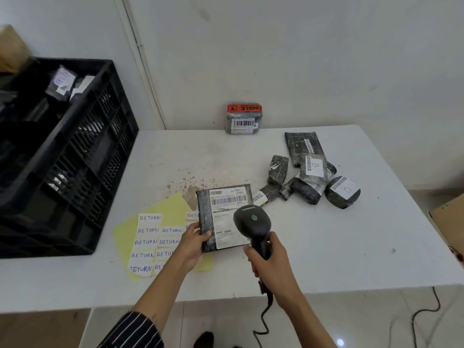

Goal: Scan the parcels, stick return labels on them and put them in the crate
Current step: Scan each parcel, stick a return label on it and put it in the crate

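**Scanner head closing on the barcode of the held parcel**

The left grip (193,243) is grasping the flat, rectangular parcel in dark plastic wrap (206,217) by its near left corner, thumb on top and fingers curled under. The parcel is sitting over the white counter (326,247) directly in front of the person, covering part of the yellow backing sheet of handwritten white RETURN labels (150,242). Whether its far edge is touching the counter cannot be told.

The right grip (272,259) is clenching round the handle of the black corded handheld scanner (252,222). The scanner's head is hanging over the lower right part of the parcel's white shipping label.

The parcel's long axis is running away from the person. Its printed barcode strip (228,199) is lying across the far end, just ahead of the scanner head and slightly to its left. So the scan seems to be turning on aiming forward rather than down.

The RETURN labels are lying just left of the parcel, right by the left grip. The black slatted plastic crate (82,159) is standing further left, with some parcels already inside. The left side is therefore looking nearer for both labelling and dropping.

A loose pile of small dark-wrapped parcels (313,179) is waiting to the right. One parcel with orange tape (243,119) is leaning at the wall.
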{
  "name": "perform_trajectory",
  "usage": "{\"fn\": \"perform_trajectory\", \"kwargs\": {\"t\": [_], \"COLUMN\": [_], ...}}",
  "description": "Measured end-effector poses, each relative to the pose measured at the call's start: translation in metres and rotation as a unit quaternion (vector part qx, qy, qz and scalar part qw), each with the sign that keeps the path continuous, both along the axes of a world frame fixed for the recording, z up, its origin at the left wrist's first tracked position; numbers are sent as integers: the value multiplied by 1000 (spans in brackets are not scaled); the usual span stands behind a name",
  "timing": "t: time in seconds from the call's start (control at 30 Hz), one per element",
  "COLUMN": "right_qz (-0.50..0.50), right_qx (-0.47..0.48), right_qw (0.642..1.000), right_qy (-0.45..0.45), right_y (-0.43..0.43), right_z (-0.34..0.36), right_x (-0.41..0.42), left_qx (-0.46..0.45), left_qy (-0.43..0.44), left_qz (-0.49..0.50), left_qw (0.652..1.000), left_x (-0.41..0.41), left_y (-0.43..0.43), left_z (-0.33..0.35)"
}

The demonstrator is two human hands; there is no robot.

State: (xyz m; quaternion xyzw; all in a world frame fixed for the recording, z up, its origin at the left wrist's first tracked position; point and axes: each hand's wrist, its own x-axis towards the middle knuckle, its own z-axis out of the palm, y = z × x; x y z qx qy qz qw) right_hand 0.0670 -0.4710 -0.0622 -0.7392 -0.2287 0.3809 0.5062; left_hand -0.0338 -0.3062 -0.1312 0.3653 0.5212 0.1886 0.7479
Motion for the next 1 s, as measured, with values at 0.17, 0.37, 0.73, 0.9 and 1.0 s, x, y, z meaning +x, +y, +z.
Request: {"fn": "perform_trajectory", "kwargs": {"t": [0.17,0.37,0.73,0.9,1.0], "right_qz": [7,12,-3,-33,-78], "right_qx": [18,23,13,0,-33], "right_qw": [1000,1000,1000,999,990], "right_qy": [19,8,0,-42,-116], "right_y": [6,12,14,9,1], "right_z": [6,6,2,-5,-13], "right_x": [-11,-19,-28,-24,-8], "left_qx": [13,17,3,-10,-27], "left_qy": [7,21,8,-2,-3], "left_qz": [-6,-25,-23,-28,-38], "left_qw": [1000,999,1000,1000,999], "left_x": [2,-2,-1,0,-2], "left_y": [8,13,13,9,1], "left_z": [2,-1,2,4,3]}}
